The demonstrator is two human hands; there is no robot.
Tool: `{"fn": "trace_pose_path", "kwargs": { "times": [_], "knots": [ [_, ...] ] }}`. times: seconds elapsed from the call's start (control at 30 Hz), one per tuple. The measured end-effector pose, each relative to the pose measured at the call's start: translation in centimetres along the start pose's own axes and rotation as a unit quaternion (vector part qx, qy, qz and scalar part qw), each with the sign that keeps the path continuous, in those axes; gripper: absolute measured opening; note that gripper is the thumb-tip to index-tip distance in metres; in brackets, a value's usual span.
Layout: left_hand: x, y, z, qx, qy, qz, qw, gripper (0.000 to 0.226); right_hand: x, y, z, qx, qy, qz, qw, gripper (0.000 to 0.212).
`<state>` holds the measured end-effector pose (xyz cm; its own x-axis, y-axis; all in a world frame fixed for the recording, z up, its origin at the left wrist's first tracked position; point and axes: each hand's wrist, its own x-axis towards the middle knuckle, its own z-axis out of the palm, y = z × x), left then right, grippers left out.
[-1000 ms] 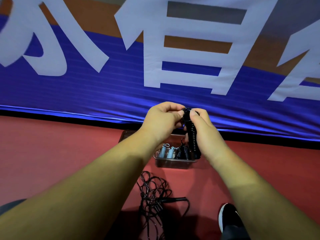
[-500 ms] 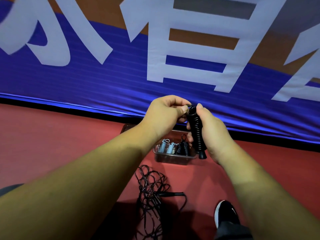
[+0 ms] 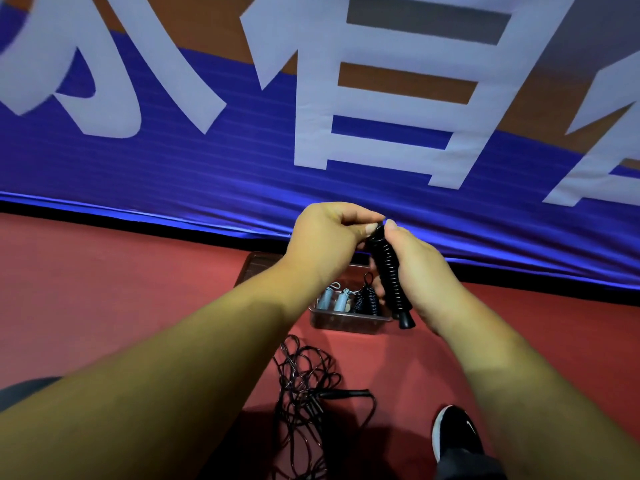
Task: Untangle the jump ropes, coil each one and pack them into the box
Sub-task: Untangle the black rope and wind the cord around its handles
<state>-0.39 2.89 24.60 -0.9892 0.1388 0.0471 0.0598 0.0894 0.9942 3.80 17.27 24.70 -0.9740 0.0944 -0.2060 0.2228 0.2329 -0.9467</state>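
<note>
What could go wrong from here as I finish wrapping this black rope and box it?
The left hand only pinches the end atop the black coil-wrapped rope bundle in the right hand; a slip could unwind it. The loose tangled black rope on the red floor lies close to the black shoe and could snag.

Head-worn camera looks forward and down, close over left hand [image 3: 325, 244] and right hand [image 3: 420, 271], facing a banner [image 3: 207, 161].

A box [image 3: 343, 323] is set on the red floor [image 3: 104, 289] by its far edge; nearer, a tangled black jump rope [image 3: 302, 375] is spread beside a black shoe [image 3: 453, 431].
</note>
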Motion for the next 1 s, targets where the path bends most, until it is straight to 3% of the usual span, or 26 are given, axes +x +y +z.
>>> {"fn": "trace_pose_path", "kwargs": {
  "times": [0.13, 0.23, 0.33, 0.43, 0.57, 0.83, 1.0],
  "knots": [
    [-0.1, 0.0, -0.1, 0.107, 0.043, 0.072, 0.991, 0.023, 0.6, 0.6, 0.2, -0.030, 0.008, -0.011, 0.999, 0.039],
    [-0.4, 0.8, -0.3, 0.161, 0.032, 0.099, 0.982, 0.019, 1.1, 0.8, 0.0, -0.036, 0.021, -0.013, 0.999, 0.046],
    [-0.3, 1.1, -0.4, 0.160, 0.016, 0.093, 0.983, 0.008, 1.2, 0.8, -0.4, -0.025, 0.023, -0.014, 0.999, 0.034],
    [-0.2, 0.9, -0.4, 0.158, 0.017, 0.075, 0.985, 0.005, 1.3, 1.1, -0.4, -0.011, 0.024, -0.003, 1.000, 0.033],
    [0.0, 0.8, 0.0, 0.211, 0.015, 0.112, 0.971, 0.006, 1.3, 1.1, -0.5, -0.001, 0.034, -0.004, 0.999, 0.033],
    [-0.2, -0.3, 0.4, 0.274, 0.013, 0.093, 0.957, 0.011, 0.8, 1.4, 0.1, -0.087, 0.004, -0.004, 0.996, 0.034],
    [-0.5, -0.5, 1.1, 0.213, 0.060, 0.056, 0.974, 0.011, 1.1, 1.6, 0.2, -0.109, 0.009, -0.017, 0.994, 0.073]
  ]
}}
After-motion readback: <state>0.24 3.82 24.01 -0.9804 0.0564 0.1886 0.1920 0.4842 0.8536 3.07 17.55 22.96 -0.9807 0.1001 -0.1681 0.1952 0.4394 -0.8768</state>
